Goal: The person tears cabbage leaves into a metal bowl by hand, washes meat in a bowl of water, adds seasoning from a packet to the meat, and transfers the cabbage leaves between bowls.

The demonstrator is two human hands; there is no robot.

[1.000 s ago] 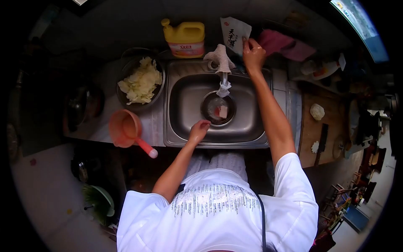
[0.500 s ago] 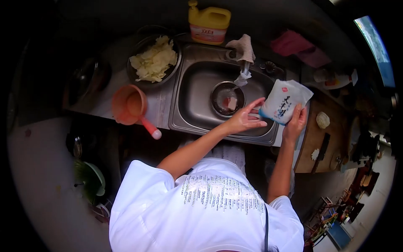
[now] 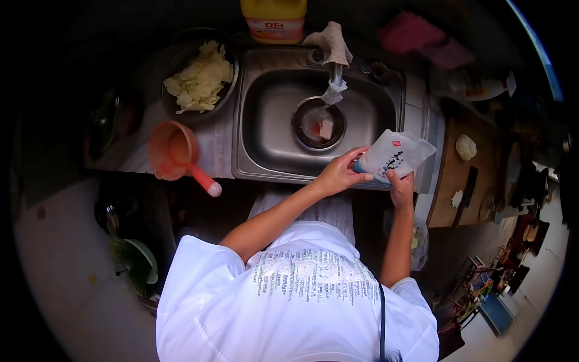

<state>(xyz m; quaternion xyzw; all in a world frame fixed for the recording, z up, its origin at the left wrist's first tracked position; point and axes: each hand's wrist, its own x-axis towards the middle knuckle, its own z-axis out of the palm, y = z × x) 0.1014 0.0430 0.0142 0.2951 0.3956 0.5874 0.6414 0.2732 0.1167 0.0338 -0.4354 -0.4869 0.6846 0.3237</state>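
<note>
Both hands are on a white plastic bag (image 3: 400,154) with black and red print and a blue edge, held over the sink's near right corner. My left hand (image 3: 342,175) closes round the bag's lower left end. At its lower right, my right hand (image 3: 402,188) grips the bag with the thumb on the printed face. The contents are hidden. In the steel sink (image 3: 265,130) a round metal bowl (image 3: 297,134) holds a pale pink piece of meat (image 3: 324,128) in water. Above the bowl hangs the faucet (image 3: 336,75), with white wrapping on its spout.
Left of the sink are a bowl of cut cabbage (image 3: 202,78) and an orange dipper (image 3: 172,151), its handle past the counter edge. A yellow jug (image 3: 275,24) stands behind. On the right, a wooden board (image 3: 449,181) holds a knife (image 3: 467,196).
My left hand has gone from spread fingers beside the bag to gripping its end. The bag has come lower and left, more tilted. The camera view has shifted somewhat.
</note>
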